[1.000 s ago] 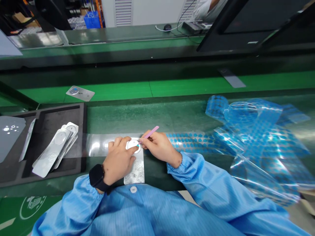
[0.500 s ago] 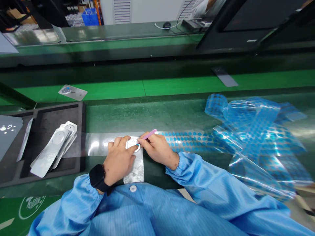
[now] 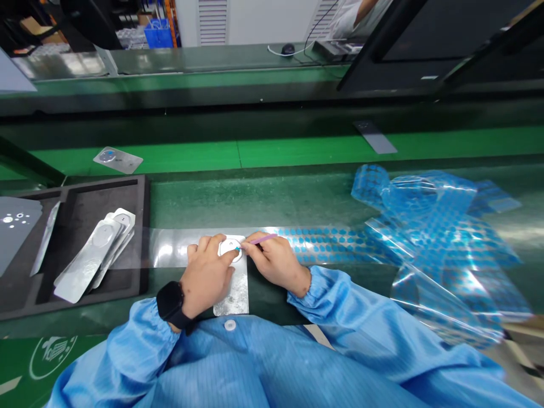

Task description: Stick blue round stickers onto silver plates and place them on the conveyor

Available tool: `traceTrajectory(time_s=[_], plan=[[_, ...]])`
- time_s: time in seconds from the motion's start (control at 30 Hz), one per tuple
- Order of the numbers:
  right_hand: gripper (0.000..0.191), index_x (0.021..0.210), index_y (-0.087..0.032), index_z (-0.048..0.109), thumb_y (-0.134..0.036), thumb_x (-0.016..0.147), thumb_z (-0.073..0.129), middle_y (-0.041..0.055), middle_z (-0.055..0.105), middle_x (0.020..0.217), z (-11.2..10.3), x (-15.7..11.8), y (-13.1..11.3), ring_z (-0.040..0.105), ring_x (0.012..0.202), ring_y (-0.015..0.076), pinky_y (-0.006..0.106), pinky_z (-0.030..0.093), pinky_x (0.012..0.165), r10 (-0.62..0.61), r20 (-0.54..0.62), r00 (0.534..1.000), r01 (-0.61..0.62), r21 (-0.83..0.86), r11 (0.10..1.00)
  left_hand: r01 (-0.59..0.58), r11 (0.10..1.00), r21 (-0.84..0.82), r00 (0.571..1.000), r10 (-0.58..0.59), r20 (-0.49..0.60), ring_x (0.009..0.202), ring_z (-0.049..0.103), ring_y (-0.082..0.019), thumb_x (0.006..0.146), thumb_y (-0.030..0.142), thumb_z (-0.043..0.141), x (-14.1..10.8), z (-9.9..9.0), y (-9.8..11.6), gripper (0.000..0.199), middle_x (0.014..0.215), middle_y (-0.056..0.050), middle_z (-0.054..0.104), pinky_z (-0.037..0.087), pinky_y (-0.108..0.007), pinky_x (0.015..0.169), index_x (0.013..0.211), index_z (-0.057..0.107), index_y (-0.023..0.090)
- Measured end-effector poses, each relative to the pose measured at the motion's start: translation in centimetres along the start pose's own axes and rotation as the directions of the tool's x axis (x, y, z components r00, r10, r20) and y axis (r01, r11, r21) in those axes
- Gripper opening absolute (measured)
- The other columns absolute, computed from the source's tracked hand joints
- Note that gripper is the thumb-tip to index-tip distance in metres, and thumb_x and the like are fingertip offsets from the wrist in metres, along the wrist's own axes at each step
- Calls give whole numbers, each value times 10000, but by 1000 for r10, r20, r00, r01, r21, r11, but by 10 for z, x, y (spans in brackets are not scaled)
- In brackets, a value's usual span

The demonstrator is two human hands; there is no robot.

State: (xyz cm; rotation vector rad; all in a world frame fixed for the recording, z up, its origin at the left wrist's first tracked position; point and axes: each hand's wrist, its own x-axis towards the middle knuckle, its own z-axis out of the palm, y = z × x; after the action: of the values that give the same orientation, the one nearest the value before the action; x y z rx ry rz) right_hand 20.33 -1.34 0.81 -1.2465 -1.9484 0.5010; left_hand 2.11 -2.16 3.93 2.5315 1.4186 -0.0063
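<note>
A silver metal plate (image 3: 237, 289) with a white oval ring at its top lies in front of me, over a clear film strip. My left hand (image 3: 209, 275) rests on the plate's left side, fingers spread and thumb touching near the ring. In my right hand (image 3: 276, 262) a slim pink stick-like tool (image 3: 264, 239) is pinched, its tip side down at the ring's right edge. A tiny blue spot shows between that tip and my left thumb; the fingertips partly hide it. Rows of blue dots (image 3: 323, 243) run along the strip to the right.
At left, a black foam tray (image 3: 143, 238) holds stacked silver plates (image 3: 91, 258) and grey sheets (image 3: 17, 229). Crumpled blue-dotted film (image 3: 442, 226) is heaped at right. On the green belt lie a silver plate (image 3: 118, 160) and a grey plate (image 3: 376, 137). A person's sleeve (image 3: 344, 22) shows behind.
The two plates on the green belt have shifted left. The pink tool has tipped lower and swung right in my right hand. My left hand has stayed almost still.
</note>
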Motion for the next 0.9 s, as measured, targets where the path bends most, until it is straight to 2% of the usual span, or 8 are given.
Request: traceTrajectory(time_s=[0.4, 0.6, 0.9], plan=[[165, 801, -200, 644, -229, 917, 529, 40, 739, 800, 4, 1, 2, 693, 728, 171, 281, 540, 686, 42, -12, 999, -42, 21, 999, 12, 1000, -9, 1000, -12, 19, 1184, 445, -348, 857, 202, 569, 1, -3, 2, 356, 1355, -121, 499, 419, -519, 847, 1193, 643, 292], [174, 807, -193, 646, -213, 926, 522, 43, 737, 790, 3, 1, 2, 696, 717, 167, 268, 539, 666, -20, -20, 1000, 20, 13, 1000, 13, 1000, -10, 1000, -13, 25, 1193, 442, -350, 866, 214, 556, 1, -3, 2, 348, 1362, -123, 493, 415, -525, 848, 1195, 640, 293], [196, 832, -184, 652, -206, 943, 492, 50, 727, 775, 0, -4, 0, 692, 730, 169, 273, 545, 704, -102, 7, 995, 102, -86, 991, 26, 999, -24, 999, -25, 26, 1193, 432, -343, 867, 225, 552, 1, -1, 1, 360, 1359, -119, 490, 404, -524, 866, 1209, 635, 297]])
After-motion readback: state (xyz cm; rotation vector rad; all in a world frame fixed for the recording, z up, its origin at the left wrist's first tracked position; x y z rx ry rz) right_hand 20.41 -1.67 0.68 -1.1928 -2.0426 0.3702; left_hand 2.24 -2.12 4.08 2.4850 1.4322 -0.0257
